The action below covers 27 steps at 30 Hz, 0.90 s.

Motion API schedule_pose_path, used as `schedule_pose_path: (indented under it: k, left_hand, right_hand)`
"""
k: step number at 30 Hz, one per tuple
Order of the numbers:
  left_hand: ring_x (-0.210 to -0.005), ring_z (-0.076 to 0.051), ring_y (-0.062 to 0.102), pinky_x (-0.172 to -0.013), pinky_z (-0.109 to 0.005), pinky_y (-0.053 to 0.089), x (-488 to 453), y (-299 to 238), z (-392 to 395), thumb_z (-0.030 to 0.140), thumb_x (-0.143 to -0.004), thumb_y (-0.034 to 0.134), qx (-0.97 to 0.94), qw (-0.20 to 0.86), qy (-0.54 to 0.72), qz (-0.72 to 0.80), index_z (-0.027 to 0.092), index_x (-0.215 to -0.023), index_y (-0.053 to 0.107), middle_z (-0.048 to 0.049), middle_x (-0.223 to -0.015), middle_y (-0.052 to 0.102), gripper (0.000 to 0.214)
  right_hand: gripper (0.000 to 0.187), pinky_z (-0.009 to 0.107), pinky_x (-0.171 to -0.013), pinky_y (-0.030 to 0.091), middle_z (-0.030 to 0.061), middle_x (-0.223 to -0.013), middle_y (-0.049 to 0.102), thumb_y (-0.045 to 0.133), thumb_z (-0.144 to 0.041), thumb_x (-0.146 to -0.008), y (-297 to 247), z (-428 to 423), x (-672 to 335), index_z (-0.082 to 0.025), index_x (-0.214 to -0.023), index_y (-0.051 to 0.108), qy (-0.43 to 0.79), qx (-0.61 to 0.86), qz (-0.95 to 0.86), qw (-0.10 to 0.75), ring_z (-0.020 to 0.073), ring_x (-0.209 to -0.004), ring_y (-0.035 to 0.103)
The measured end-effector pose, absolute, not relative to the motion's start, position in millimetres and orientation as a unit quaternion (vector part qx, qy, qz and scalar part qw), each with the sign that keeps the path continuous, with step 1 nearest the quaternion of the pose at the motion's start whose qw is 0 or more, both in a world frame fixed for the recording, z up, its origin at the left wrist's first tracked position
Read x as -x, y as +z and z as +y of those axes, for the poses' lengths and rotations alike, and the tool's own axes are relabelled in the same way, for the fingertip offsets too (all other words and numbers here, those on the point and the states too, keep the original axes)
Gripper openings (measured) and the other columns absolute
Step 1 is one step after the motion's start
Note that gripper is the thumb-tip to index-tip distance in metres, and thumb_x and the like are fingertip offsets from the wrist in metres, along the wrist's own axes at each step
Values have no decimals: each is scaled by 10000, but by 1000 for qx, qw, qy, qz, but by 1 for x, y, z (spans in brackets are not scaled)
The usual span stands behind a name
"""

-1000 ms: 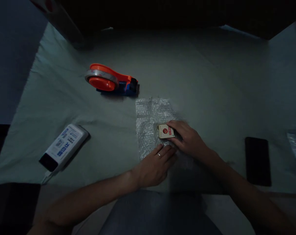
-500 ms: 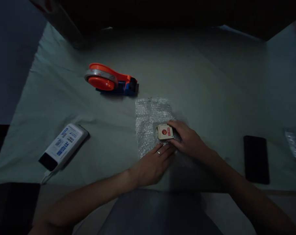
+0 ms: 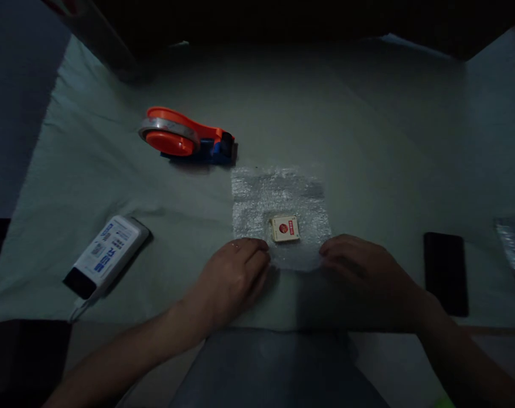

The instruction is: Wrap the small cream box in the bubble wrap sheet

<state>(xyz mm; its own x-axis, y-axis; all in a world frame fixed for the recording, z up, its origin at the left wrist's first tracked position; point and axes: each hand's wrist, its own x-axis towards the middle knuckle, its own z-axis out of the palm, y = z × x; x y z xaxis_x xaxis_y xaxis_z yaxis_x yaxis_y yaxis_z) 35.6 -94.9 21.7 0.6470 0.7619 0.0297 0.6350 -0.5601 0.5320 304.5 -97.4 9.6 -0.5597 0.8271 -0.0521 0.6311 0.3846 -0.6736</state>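
Note:
A small cream box (image 3: 284, 229) with a red round mark and red label lies flat on a sheet of bubble wrap (image 3: 278, 192), a little below the sheet's middle. At the sheet's lower left corner, the curled fingers of my left hand (image 3: 236, 275) are closed on the edge; their tips are partly hidden. My right hand (image 3: 359, 260) pinches the lower right edge between thumb and fingers. Neither hand touches the box.
An orange and blue tape dispenser (image 3: 185, 136) stands beyond the sheet, to the left. A white power bank (image 3: 108, 255) with a cable lies at left. On the right are a black phone (image 3: 446, 273) and clear plastic packaging (image 3: 514, 246). Green cloth (image 3: 368, 147) covers the table.
My right hand has let go of the small box and moved right to the bubble wrap's edge. My left hand has shifted left to the other corner. More of the sheet shows now.

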Motion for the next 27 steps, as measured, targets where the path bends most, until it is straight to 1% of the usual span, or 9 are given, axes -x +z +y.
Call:
schedule_pose_path:
  k: [3,5,7,11,14,18,20,24,27]
  left_hand:
    - [-904,-179,604,-798,-305,495,-35,27,-78,172,-908,438,-843,266,142,446,140,-922,589,-69,-973,645,155]
    - [-900,-170,607,-793,-292,488,-35,27,-65,175,-901,437,-817,295,139,475,158,-919,590,-53,-973,648,155]
    - [-874,-165,617,-766,-281,483,-37,22,-53,195,-887,452,-785,320,137,513,172,-928,596,-37,-968,659,151]
    - [-784,-165,631,-687,-270,467,-40,5,-39,236,-843,497,-735,356,136,561,169,-830,616,-29,-877,683,137]
    - [-751,-170,631,-682,-279,461,-40,-6,-37,255,-825,508,-715,375,122,578,165,-777,618,-34,-831,688,150]
    - [-754,-169,633,-695,-279,459,-40,-14,-36,268,-822,515,-701,397,120,580,169,-751,608,-36,-827,691,154]
    - [-769,-162,633,-708,-271,463,-40,-14,-37,290,-837,517,-692,412,138,576,173,-775,609,-32,-843,689,162]
    - [-889,-172,618,-800,-287,466,-42,-12,-38,368,-836,573,-698,429,184,544,181,-935,605,-34,-947,671,214]
    - [-902,-170,606,-821,-296,460,-45,-12,-38,318,-830,583,-707,441,190,519,178,-936,599,-33,-956,661,176]
  right_hand:
    - [102,259,-679,492,2,-810,674,535,-269,-881,4,-83,-308,-216,-816,593,350,515,-752,214,139,-748,638]
    - [94,254,-638,479,-8,-759,666,563,-280,-860,1,-74,-306,-219,-796,596,341,557,-721,233,136,-696,625]
    - [93,253,-598,464,-7,-720,657,574,-281,-845,-2,-65,-302,-219,-783,601,328,582,-706,235,138,-656,612]
    - [84,254,-559,444,-5,-683,654,589,-277,-825,-12,-52,-296,-221,-764,604,305,595,-704,237,140,-609,598]
    - [73,254,-563,442,-1,-694,668,588,-258,-820,-21,-47,-294,-215,-765,610,290,588,-722,222,140,-607,602]
    - [80,244,-574,435,-2,-703,669,570,-238,-829,-29,-46,-292,-198,-777,614,271,565,-752,204,126,-602,599]
    - [83,236,-564,428,-8,-689,659,570,-240,-834,-30,-47,-291,-193,-781,613,267,562,-757,199,115,-580,585]
    - [84,236,-565,431,-8,-692,653,571,-248,-840,-31,-48,-292,-194,-784,604,260,559,-763,195,115,-587,582]
    - [74,252,-582,450,-2,-709,656,560,-246,-845,-30,-48,-292,-202,-796,594,261,559,-764,189,130,-614,600]
